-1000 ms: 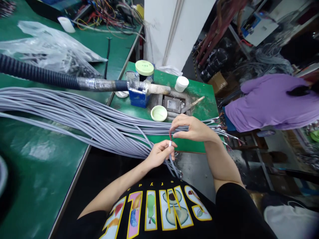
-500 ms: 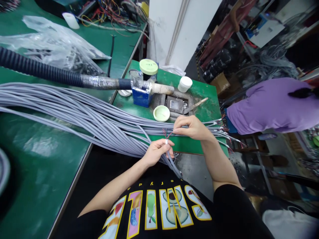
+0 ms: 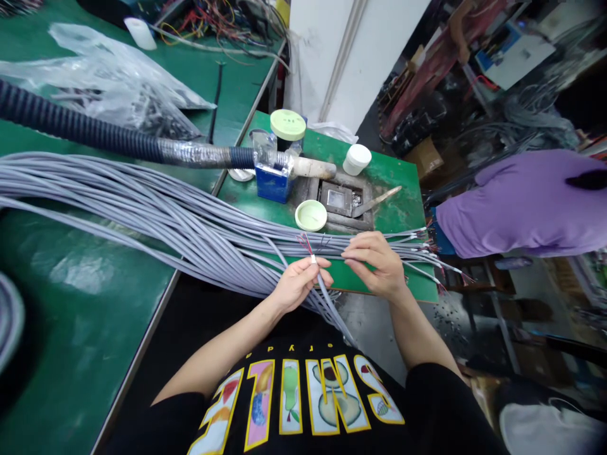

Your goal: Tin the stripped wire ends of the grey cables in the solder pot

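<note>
My left hand (image 3: 300,282) pinches a grey cable (image 3: 323,287) just below its white-wrapped end. Thin red and dark wires (image 3: 307,243) fan out from that end, pointing away from me. To the right of them is my right hand (image 3: 374,262), its fingers apart and curved, with nothing visible in them. Behind both hands runs a thick bundle of grey cables (image 3: 190,234), whose stripped ends (image 3: 427,243) stick out past the bench's right side. More cable hangs down below my left hand.
On the green bench (image 3: 403,170) sits a solder pot (image 3: 337,199) with a scraper (image 3: 379,201) across it. Around it stand a shallow cream dish (image 3: 311,216), a white tub (image 3: 357,159) and a blue box (image 3: 272,183) under a black hose (image 3: 95,129). A person in purple (image 3: 521,202) is at right.
My right hand has let go of the red wire, moved right and opened its fingers. The wires at the cable end now spread apart more. My left hand keeps its hold.
</note>
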`<state>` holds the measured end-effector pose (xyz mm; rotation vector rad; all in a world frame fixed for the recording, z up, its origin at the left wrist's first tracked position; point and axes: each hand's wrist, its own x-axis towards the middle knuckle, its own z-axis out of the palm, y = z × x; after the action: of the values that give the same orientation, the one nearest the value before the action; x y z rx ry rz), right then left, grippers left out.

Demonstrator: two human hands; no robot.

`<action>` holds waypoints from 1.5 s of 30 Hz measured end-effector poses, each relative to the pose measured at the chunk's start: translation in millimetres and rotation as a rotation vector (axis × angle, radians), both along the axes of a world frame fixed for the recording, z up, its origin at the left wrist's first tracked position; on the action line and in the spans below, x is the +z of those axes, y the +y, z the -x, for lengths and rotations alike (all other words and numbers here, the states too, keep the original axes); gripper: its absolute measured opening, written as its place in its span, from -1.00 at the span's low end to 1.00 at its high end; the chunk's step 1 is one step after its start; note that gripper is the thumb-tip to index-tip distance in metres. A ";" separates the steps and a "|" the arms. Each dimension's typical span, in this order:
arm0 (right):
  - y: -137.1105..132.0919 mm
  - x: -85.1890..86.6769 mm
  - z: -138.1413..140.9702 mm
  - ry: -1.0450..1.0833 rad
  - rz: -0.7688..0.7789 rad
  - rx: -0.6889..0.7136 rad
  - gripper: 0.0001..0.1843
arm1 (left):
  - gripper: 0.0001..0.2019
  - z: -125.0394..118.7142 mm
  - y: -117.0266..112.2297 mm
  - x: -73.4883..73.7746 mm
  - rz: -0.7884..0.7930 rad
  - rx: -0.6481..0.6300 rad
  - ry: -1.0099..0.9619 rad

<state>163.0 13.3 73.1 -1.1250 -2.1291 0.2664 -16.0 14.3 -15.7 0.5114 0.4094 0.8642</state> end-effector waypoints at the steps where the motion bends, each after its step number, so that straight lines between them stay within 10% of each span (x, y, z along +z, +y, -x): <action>1: -1.5 -0.4 0.8 -0.013 -0.012 0.001 -0.83 | -0.65 -0.6 0.1 0.5 -0.010 0.002 0.002; 16: -9.3 1.5 14.6 -0.220 -0.132 0.104 -0.71 | -0.69 1.0 0.6 1.7 -0.118 0.025 0.041; 30: 22.0 26.2 30.6 -0.041 0.294 0.025 -0.91 | -0.65 -0.4 -3.7 8.1 -0.395 -0.105 0.211; 36: 21.7 17.8 27.6 0.111 0.386 0.032 -0.89 | -0.65 -1.5 -3.6 2.6 -0.340 -0.101 0.191; 45: 11.7 2.1 16.0 0.124 0.130 -0.099 -0.93 | -0.66 -5.8 1.1 2.0 -0.069 -0.038 0.086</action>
<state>147.0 25.0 75.2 -1.2517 -1.9645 0.4226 -10.2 15.4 -13.7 0.6196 0.4482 0.8241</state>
